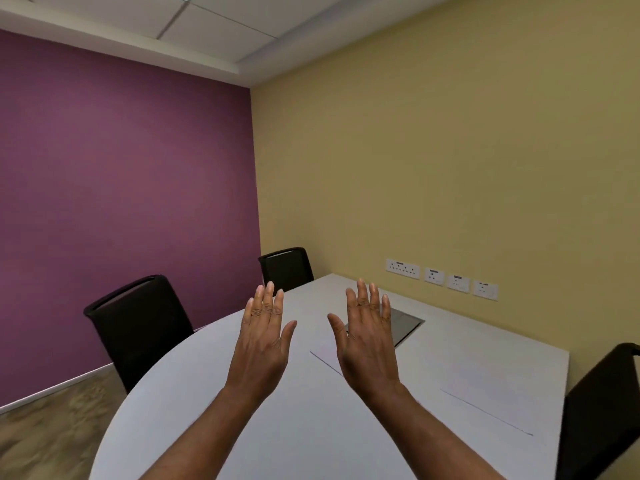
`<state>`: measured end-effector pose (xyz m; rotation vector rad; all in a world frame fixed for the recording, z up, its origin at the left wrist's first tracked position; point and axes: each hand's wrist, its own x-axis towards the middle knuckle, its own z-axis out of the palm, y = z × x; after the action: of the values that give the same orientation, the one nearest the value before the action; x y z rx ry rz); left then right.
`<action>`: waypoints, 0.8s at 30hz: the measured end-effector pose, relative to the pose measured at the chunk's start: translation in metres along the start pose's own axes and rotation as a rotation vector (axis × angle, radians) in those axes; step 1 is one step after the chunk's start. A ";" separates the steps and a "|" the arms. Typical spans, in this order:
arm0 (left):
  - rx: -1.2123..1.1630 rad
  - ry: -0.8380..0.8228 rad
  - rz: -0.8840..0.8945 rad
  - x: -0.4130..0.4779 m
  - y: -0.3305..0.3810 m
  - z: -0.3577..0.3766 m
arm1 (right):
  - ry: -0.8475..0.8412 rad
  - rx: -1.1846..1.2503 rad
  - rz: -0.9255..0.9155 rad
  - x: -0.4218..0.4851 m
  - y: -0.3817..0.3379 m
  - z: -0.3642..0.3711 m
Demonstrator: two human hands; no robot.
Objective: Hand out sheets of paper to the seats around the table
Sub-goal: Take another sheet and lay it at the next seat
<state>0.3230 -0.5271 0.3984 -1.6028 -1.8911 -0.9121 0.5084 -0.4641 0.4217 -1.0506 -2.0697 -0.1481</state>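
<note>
My left hand (265, 336) and my right hand (367, 336) are both raised above the white table (214, 393), backs toward me, fingers spread, holding nothing. A white sheet of paper (327, 355) lies flat on the table, partly hidden behind my right hand. A second white sheet (495, 393) lies near the right edge, in front of the black chair (602, 410) at the right. Two more black chairs stand on the left side: a near one (138, 327) and a far one (285, 266) by the corner.
A grey metal cable hatch (403, 325) is set into the tabletop behind my right hand. White wall sockets (441, 277) line the yellow wall. A purple wall is on the left, with wood-pattern floor (52, 420) below it.
</note>
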 end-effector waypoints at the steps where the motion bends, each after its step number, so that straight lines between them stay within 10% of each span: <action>1: 0.006 0.016 0.005 -0.002 -0.005 -0.005 | 0.005 -0.005 -0.011 0.003 -0.007 0.001; 24: -0.010 0.094 0.069 -0.006 -0.260 -0.100 | 0.082 -0.028 0.009 0.029 -0.258 0.116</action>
<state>0.0638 -0.6285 0.4137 -1.5929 -1.7594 -0.9522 0.2423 -0.5640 0.4234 -1.0534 -1.9939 -0.2123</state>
